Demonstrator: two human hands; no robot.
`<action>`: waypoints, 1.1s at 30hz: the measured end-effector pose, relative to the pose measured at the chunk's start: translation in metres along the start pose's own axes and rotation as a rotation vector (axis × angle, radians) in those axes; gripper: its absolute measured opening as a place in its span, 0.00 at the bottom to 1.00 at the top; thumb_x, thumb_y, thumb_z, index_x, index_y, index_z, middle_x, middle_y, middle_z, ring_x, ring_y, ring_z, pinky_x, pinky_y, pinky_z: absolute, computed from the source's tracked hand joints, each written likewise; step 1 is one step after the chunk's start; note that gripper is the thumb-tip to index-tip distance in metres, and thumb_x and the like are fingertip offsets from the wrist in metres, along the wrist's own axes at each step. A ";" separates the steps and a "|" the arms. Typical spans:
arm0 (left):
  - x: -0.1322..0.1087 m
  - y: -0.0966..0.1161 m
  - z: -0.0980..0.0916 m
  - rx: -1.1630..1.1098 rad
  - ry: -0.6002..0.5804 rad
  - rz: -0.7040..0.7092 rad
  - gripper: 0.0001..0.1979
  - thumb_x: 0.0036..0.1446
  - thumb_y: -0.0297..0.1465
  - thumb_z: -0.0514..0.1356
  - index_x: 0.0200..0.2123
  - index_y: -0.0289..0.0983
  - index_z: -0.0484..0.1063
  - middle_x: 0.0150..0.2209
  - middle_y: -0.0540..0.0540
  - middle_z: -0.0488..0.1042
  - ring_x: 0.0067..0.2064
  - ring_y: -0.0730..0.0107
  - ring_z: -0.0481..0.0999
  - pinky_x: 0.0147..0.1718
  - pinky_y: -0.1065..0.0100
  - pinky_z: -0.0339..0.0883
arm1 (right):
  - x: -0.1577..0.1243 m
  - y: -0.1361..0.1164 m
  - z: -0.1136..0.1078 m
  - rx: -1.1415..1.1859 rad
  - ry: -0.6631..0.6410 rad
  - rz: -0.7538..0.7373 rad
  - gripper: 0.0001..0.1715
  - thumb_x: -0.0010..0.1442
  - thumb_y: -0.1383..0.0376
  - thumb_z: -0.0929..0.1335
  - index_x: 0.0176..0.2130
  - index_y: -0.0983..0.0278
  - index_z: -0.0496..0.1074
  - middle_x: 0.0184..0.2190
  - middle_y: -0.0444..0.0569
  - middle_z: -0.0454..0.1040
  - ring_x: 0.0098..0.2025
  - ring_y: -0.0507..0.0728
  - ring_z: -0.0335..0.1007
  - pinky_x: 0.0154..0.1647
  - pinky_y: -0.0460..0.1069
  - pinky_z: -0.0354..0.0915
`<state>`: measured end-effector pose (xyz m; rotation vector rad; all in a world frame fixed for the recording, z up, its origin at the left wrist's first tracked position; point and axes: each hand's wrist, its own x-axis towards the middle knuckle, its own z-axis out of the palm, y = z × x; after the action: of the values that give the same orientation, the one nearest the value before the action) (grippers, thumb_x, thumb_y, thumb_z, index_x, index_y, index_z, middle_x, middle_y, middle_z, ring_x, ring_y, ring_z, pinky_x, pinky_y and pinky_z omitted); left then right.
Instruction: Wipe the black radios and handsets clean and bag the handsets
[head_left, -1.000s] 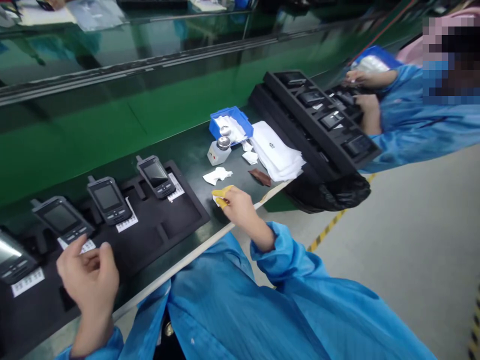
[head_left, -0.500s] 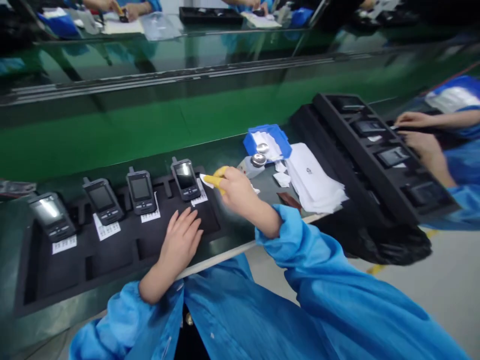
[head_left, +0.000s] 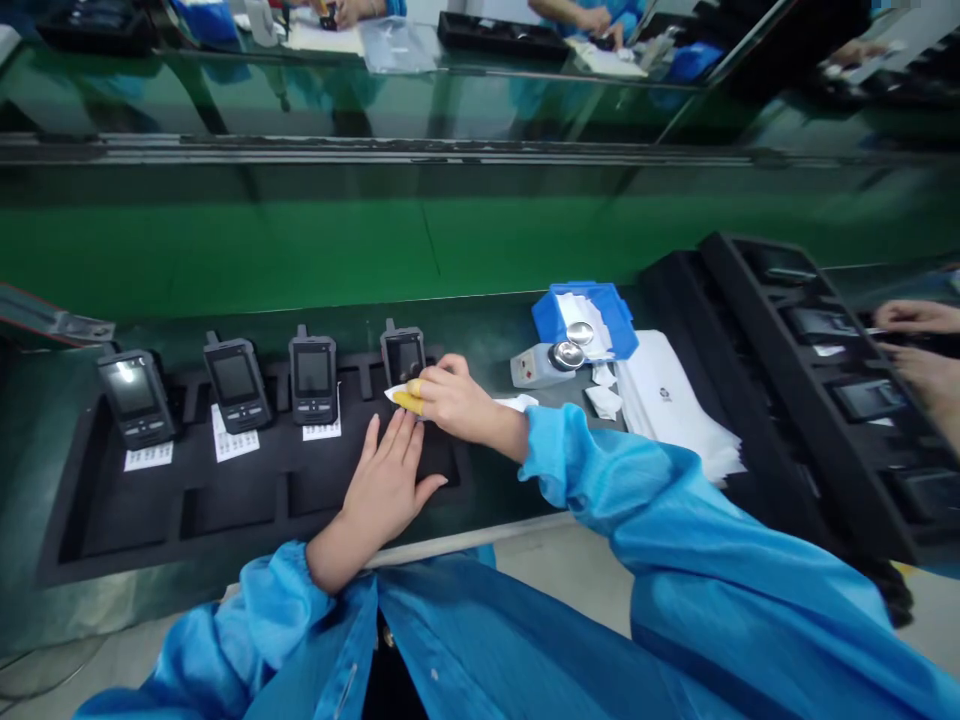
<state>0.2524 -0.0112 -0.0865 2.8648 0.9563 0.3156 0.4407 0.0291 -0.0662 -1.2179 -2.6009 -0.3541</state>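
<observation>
A black foam tray [head_left: 112, 510] on the green bench holds several black handheld devices standing in a row, each with a white barcode label [head_left: 148, 457] in front. My left hand [head_left: 390, 485] lies flat and open on the tray, just below the rightmost device [head_left: 403, 355]. My right hand [head_left: 450, 400], with yellow finger cots, pinches a small white wipe [head_left: 396, 396] against the lower part of that device.
To the right stand a blue bin [head_left: 616, 315] of white wipes, a pump dispenser bottle [head_left: 541, 364] and a stack of white sheets [head_left: 675, 405]. A long black tray [head_left: 817, 400] of devices lies further right, where another person's hands [head_left: 919, 320] work. A green conveyor [head_left: 300, 245] runs behind.
My right hand carried the wipe left from the bench onto the rightmost device. My left hand moved from the tray's left part to lie flat beside it. The view swung left.
</observation>
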 end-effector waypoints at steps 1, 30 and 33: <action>0.000 0.000 0.000 -0.005 -0.007 -0.005 0.31 0.63 0.44 0.47 0.58 0.25 0.62 0.61 0.30 0.62 0.63 0.50 0.59 0.62 0.46 0.48 | 0.000 0.002 -0.002 -0.004 0.006 -0.020 0.15 0.67 0.67 0.60 0.49 0.60 0.71 0.38 0.43 0.76 0.40 0.52 0.59 0.45 0.54 0.44; 0.001 0.002 -0.005 -0.023 -0.016 -0.019 0.26 0.62 0.35 0.48 0.58 0.24 0.61 0.63 0.31 0.59 0.64 0.51 0.59 0.61 0.48 0.52 | -0.009 0.020 0.001 -0.042 -0.021 0.239 0.18 0.67 0.69 0.58 0.47 0.56 0.72 0.37 0.43 0.77 0.41 0.53 0.60 0.48 0.56 0.40; 0.001 0.001 -0.003 -0.034 0.007 -0.015 0.26 0.62 0.35 0.48 0.57 0.24 0.62 0.62 0.30 0.60 0.63 0.50 0.59 0.61 0.47 0.52 | -0.028 -0.008 -0.002 0.021 -0.075 0.196 0.16 0.66 0.69 0.60 0.47 0.58 0.72 0.36 0.44 0.77 0.40 0.53 0.61 0.47 0.55 0.42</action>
<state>0.2528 -0.0115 -0.0828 2.8270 0.9635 0.3368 0.4522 0.0032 -0.0743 -1.4904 -2.5102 -0.2463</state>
